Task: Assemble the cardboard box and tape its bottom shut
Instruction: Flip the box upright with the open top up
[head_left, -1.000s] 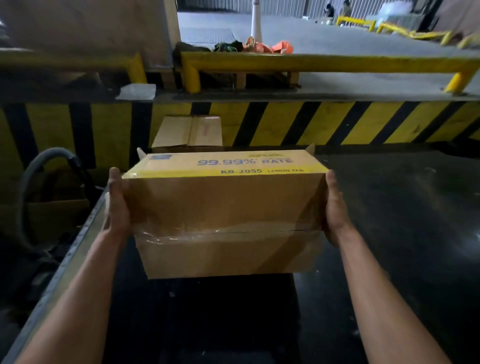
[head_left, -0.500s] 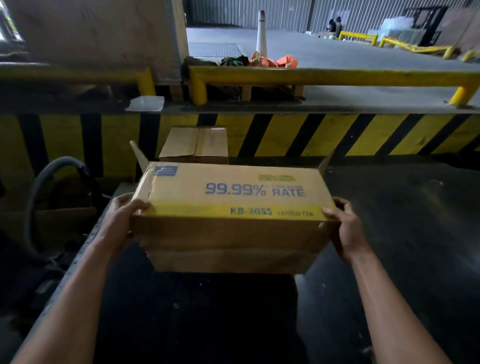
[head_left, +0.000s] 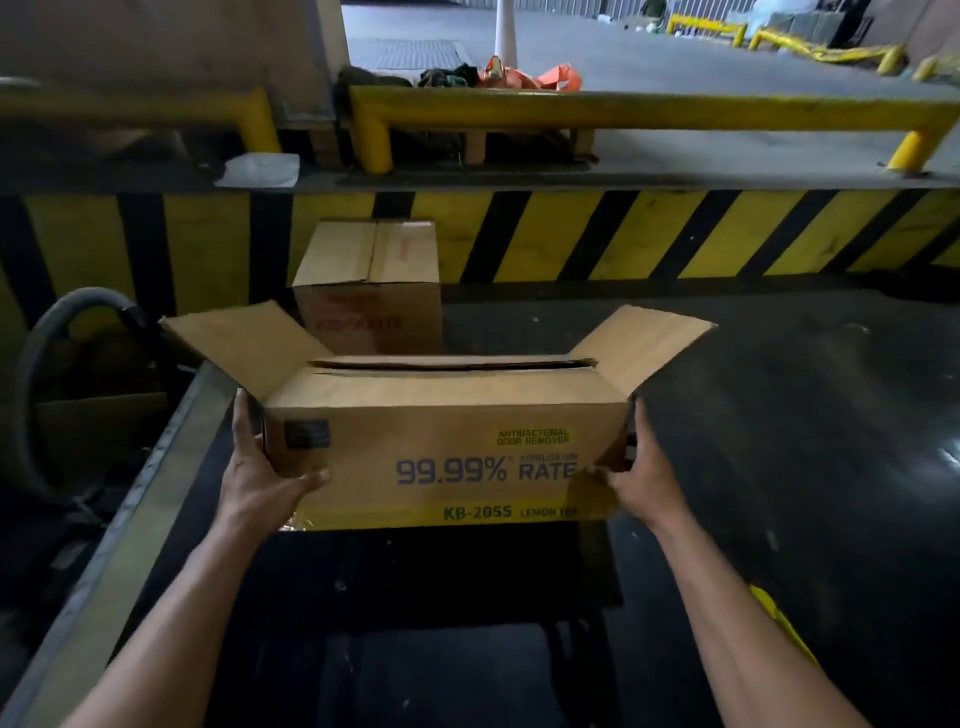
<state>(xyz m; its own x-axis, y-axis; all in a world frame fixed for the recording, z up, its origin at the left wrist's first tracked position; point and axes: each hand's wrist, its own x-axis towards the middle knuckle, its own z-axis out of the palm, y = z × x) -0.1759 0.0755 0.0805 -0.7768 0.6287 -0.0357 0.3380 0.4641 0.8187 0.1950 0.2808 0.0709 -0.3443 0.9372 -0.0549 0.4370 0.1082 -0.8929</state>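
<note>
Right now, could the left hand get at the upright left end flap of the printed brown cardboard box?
Probably yes. The left hand already grips the printed brown cardboard box at its left end, and the left end flap stands just above it with nothing between.

Both hands are gripping the cardboard box (head_left: 447, 447) at its ends: left hand (head_left: 260, 475) and right hand (head_left: 641, 470). Its 2 end flaps are splaying outward. A second box (head_left: 371, 283) is sitting just behind, against the striped barrier (head_left: 675, 234).
</note>
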